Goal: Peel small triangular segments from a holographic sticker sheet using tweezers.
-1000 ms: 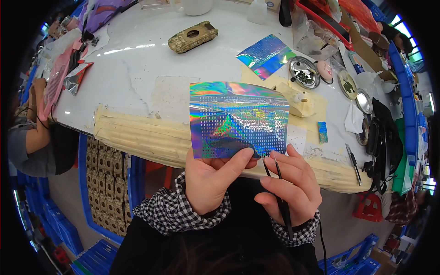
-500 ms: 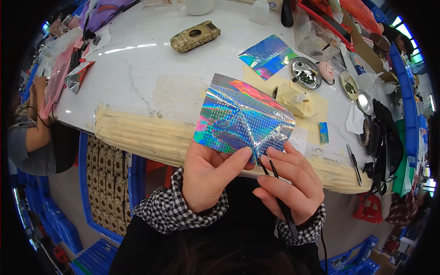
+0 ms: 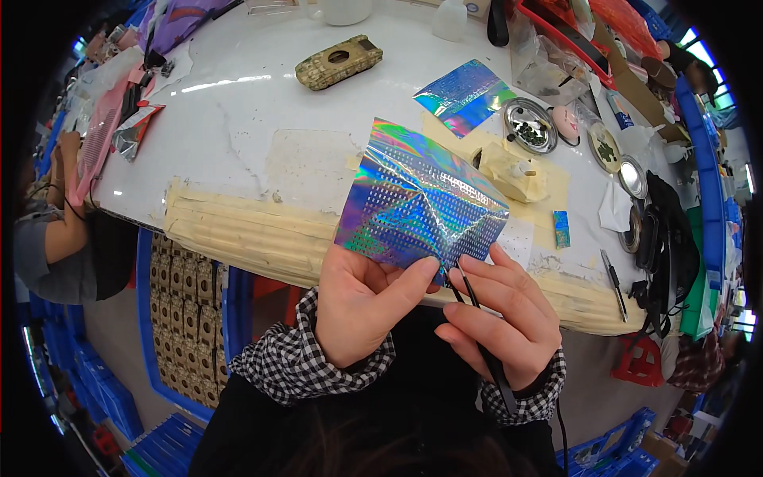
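Note:
My left hand (image 3: 367, 306) pinches the lower edge of a shiny holographic sheet (image 3: 421, 199), thumb on top and fingers beneath. Rows of small marks cover the sheet, and creases run across it. My right hand (image 3: 513, 314) is closed around black tweezers (image 3: 486, 346), whose tips meet the sheet's lower edge beside my left thumb. What the tips grip, if anything, is too small to make out. Beyond the hands, a camouflage-patterned model tank hull (image 3: 339, 62) with a round hole in its top rests on the white table (image 3: 230, 103).
Another holographic sheet (image 3: 463, 95) lies near a metal dish (image 3: 531, 126) of small green parts. A tan block (image 3: 513, 173) sits behind the held sheet. To the right are a small blue strip (image 3: 562, 229) and a pen (image 3: 613, 285). A blue crate (image 3: 145, 318) holds several hulls.
The held sheet has tilted slightly, and its reflections have shifted. The tweezers and my right fingers have moved only a little; both hands keep their hold.

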A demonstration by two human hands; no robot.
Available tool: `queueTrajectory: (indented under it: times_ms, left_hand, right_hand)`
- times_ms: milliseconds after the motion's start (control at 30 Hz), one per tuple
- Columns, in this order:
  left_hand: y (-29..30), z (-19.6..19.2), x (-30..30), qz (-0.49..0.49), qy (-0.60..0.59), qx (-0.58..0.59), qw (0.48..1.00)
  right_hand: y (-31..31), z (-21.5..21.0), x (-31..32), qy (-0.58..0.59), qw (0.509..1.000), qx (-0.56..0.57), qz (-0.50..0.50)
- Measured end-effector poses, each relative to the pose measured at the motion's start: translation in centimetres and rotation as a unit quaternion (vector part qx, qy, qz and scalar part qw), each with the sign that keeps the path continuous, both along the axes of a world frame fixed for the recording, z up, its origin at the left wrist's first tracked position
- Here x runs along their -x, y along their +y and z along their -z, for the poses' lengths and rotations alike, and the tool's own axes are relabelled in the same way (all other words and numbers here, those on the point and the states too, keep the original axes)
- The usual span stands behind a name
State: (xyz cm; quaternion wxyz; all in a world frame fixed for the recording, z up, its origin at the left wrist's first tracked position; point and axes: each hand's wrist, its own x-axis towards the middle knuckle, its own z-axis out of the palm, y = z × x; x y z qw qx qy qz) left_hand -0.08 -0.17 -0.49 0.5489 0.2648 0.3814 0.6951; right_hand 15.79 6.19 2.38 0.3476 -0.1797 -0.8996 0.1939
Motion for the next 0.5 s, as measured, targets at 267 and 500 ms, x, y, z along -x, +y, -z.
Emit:
queueTrajectory:
  times_ms: [267,500]
  left_hand:
    - [-0.02,0.14,-0.11,-0.024,0.048,0.047,0.997]
    - [-0.13,-0.1,-0.05,-0.025,0.048,0.044,0.998]
  right_hand:
    - [-0.05,0.12,0.17,-0.007,1.0,0.001,0.006]
    - [-0.13,-0.03,0.26,-0.006,1.0,0.003,0.003]
